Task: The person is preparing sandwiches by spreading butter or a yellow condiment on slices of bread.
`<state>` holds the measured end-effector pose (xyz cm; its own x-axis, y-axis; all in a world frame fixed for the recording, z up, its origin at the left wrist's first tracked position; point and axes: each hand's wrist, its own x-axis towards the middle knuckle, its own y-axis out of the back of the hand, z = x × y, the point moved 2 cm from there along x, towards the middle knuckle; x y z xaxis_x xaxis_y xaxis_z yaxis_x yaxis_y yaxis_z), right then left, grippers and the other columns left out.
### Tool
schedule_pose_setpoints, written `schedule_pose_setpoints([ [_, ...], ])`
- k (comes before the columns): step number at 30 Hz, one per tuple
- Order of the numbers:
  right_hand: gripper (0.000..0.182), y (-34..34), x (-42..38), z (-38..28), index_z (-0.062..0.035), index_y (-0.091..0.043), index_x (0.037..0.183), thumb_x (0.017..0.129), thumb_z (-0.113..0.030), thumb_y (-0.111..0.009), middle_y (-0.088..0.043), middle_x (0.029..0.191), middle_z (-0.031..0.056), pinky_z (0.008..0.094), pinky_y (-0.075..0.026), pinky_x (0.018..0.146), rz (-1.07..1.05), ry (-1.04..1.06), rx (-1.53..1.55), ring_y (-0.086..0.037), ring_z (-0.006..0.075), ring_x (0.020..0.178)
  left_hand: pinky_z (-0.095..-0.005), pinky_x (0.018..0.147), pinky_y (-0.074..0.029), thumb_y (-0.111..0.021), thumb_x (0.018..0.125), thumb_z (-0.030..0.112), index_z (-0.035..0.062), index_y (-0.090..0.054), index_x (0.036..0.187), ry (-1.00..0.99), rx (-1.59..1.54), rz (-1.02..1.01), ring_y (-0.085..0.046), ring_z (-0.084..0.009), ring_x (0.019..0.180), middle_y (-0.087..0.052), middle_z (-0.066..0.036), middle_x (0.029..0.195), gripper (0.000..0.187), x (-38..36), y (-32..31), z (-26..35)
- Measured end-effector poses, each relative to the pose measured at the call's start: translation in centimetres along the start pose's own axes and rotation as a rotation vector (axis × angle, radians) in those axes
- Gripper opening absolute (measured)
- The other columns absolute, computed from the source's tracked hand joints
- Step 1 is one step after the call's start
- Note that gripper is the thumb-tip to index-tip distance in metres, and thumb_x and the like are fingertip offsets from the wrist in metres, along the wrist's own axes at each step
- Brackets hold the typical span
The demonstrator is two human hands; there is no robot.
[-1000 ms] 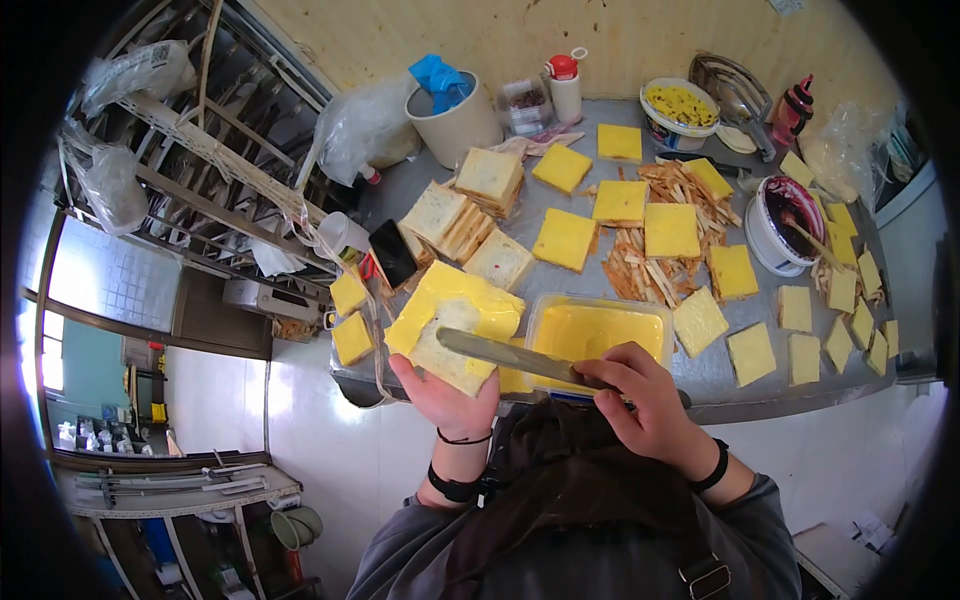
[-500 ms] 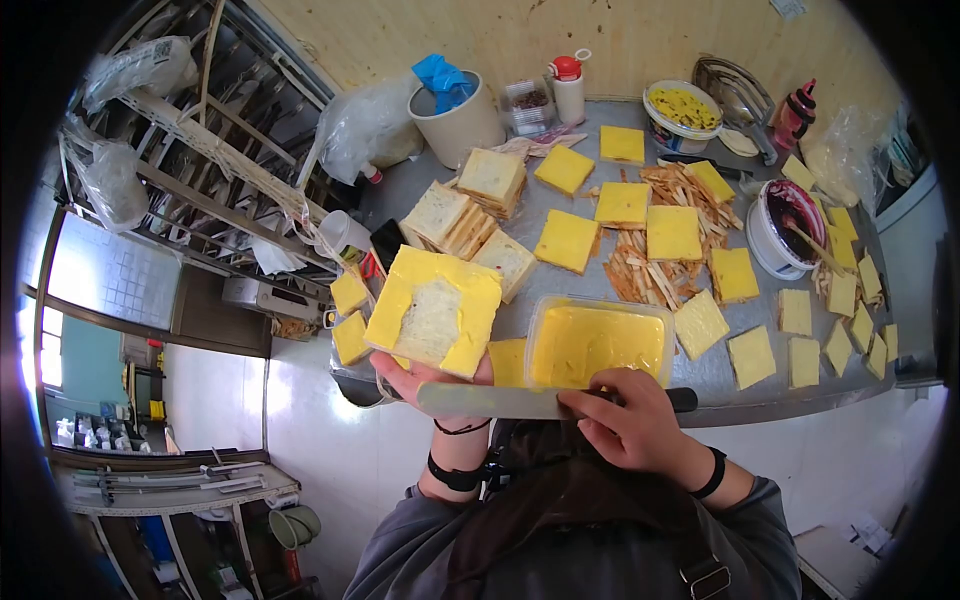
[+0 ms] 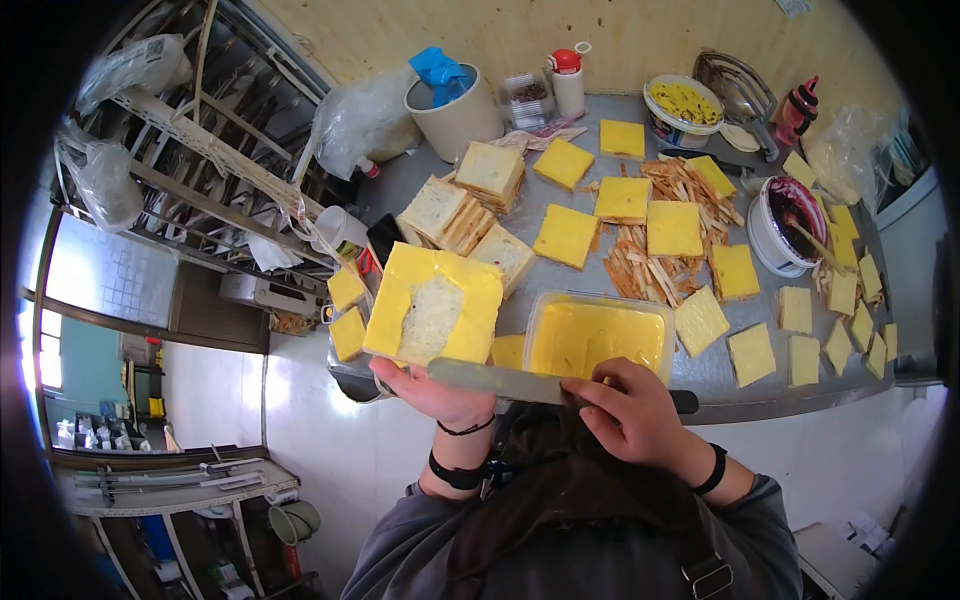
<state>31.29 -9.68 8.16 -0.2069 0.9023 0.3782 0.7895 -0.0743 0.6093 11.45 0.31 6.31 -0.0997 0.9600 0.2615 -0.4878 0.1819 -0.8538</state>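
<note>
On my left hand [image 3: 440, 395] rests a slice of bread [image 3: 432, 305], tilted toward me; yellow spread covers its border, and a pale bare patch shows in the middle. My right hand [image 3: 625, 410] is closed around a long spatula [image 3: 500, 378], its blade pointing left and lying along the slice's lower edge. Just beyond my right hand stands a clear rectangular tub [image 3: 672, 335] of yellow spread. Stacked bread slices [image 3: 440, 215] sit behind the held slice. Several yellow-coated slices [image 3: 674, 230] lie across the steel table, some on a heap of crust strips [image 3: 640, 265].
A white bucket [image 3: 757, 235] of dark red filling with a wooden stick stands at the right. Along the back are a tub of yellow-and-dark mixture [image 3: 655, 100], a red-capped bottle [image 3: 568, 85] and a beige bin [image 3: 450, 125]. Metal racks [image 3: 220, 150] rise at the left.
The spatula's blade has shifted slightly right and up, closer against the slice's lower edge. The slice's bare patch looks a little narrower, with more spread on its right side.
</note>
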Motion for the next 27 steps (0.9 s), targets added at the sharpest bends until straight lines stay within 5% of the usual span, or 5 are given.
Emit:
schedule_pose_setpoints([
  [5, 0.041, 0.3, 0.1, 0.1, -0.0192, -0.065, 0.116, 0.075, -0.013, -0.069, -0.054, 0.09, 0.0066, 0.0356, -0.045, 0.066, 0.022, 0.094, -0.019, -0.057, 0.0229, 0.075, -0.0468, 0.11, -0.032, -0.028, 0.094, 0.065, 0.0128, -0.03, 0.146, -0.027, -0.012, -0.155, -0.041, -0.029, 0.132, -0.04, -0.007, 0.146, 0.073, 0.0, 1.3, -0.5],
  [11, 0.047, 0.8, 0.1, 1.2, -0.0218, -0.064, 0.118, 0.072, -0.013, -0.072, -0.052, 0.096, 0.0047, 0.0348, -0.041, 0.068, 0.076, 0.152, -0.286, -0.054, 0.0191, 0.076, -0.0475, 0.111, -0.03, -0.028, 0.096, 0.059, 0.0138, -0.036, 0.143, 0.039, 0.057, 0.173, -0.04, -0.0291, 0.132, -0.042, -0.006, 0.145, 0.066, -0.7, -0.9, 0.0],
  [17, 0.048, 2.7, 1.1, 2.2, -0.0212, -0.066, 0.116, 0.069, -0.011, -0.07, -0.052, 0.096, 0.0046, 0.0344, -0.041, 0.067, 0.143, 0.176, -0.463, -0.054, 0.0202, 0.077, -0.0501, 0.113, -0.023, -0.035, 0.09, 0.069, 0.01, -0.028, 0.146, 0.304, -0.336, 0.016, -0.033, -0.0323, 0.136, -0.035, -0.01, 0.149, 0.082, -1.5, -0.4, 0.3],
  [27, 0.047, 6.1, 2.7, 3.5, -0.02, -0.067, 0.115, 0.07, -0.008, -0.069, -0.056, 0.093, 0.0051, 0.0346, -0.042, 0.067, 0.193, 0.236, -0.62, -0.054, 0.0211, 0.076, -0.0557, 0.111, -0.026, -0.034, 0.091, 0.067, 0.0093, -0.027, 0.147, 0.506, -0.42, 0.111, -0.035, -0.0373, 0.135, -0.033, -0.015, 0.149, 0.08, -3.1, 0.1, 0.8],
])
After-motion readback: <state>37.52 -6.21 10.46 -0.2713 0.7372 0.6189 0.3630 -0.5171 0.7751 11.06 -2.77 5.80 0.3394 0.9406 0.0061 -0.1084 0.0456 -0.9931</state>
